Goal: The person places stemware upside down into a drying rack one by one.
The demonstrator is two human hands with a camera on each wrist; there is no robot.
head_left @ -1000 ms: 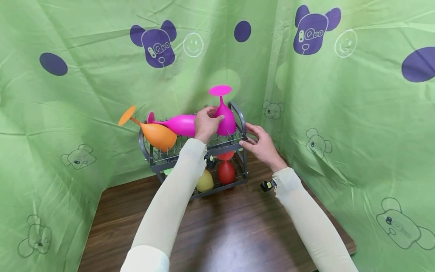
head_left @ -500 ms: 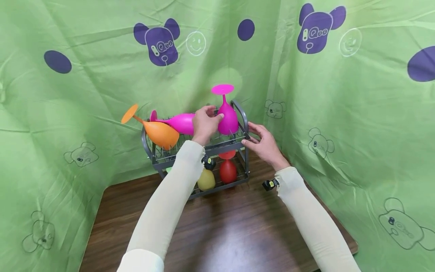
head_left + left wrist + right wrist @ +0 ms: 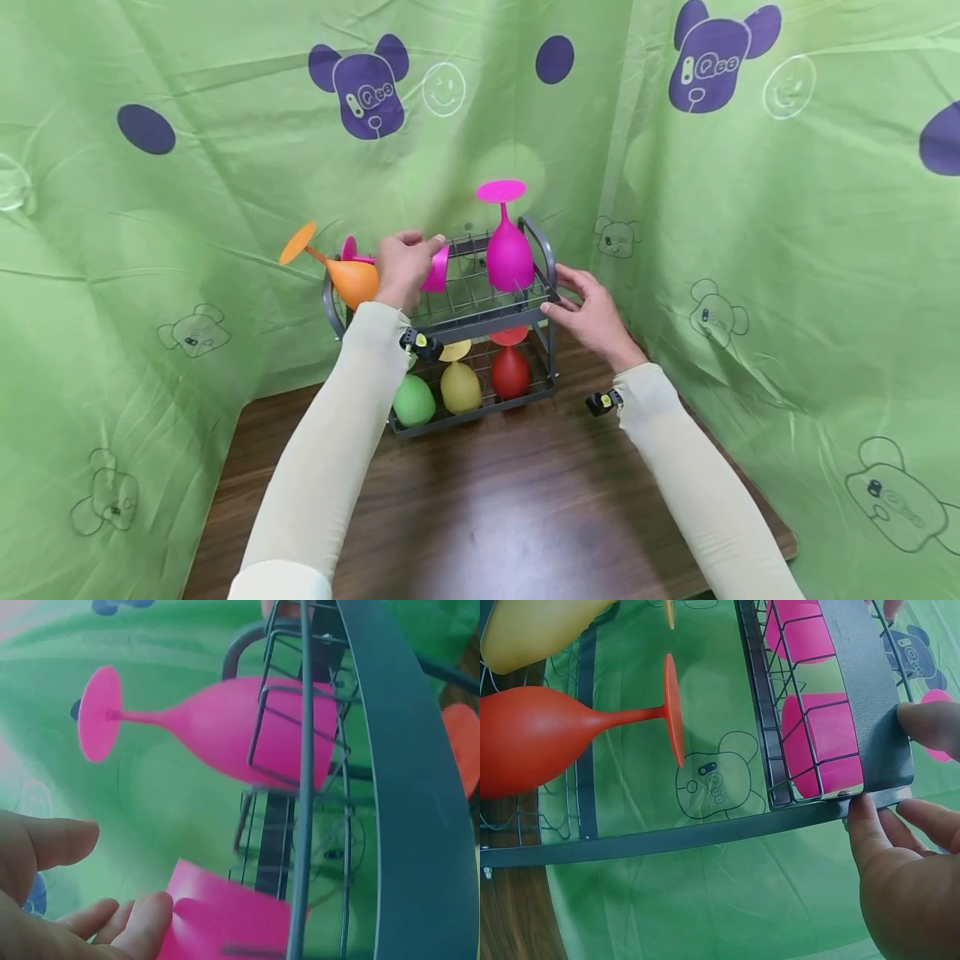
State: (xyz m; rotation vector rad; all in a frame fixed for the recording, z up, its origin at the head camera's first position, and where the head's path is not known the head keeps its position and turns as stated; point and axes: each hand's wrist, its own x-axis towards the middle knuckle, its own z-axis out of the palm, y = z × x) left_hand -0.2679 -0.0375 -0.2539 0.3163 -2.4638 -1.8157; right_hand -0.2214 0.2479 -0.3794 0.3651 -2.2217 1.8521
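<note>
A dark two-tier dish rack (image 3: 495,320) stands on the table. On its upper tier, a pink goblet (image 3: 510,257) is upside down at the right end, its foot upward. My left hand (image 3: 401,268) is over a second pink goblet (image 3: 438,271), which lies on its side; in the left wrist view the fingertips are right at its rim and the thumb stands apart. An orange goblet (image 3: 354,283) leans at the left end, partly behind that hand. My right hand (image 3: 594,321) holds the rack's right front corner, thumb on the front rail and fingers at the side post.
Upside-down green (image 3: 414,402), yellow (image 3: 461,388) and red (image 3: 511,373) goblets occupy the lower tier. A green printed cloth (image 3: 225,167) hangs close behind and beside the rack. The brown wooden table (image 3: 480,500) extends in front.
My left hand has moved left from beside the upside-down pink goblet to the lying one. The right hand keeps its place on the rack. The whole view has shifted slightly.
</note>
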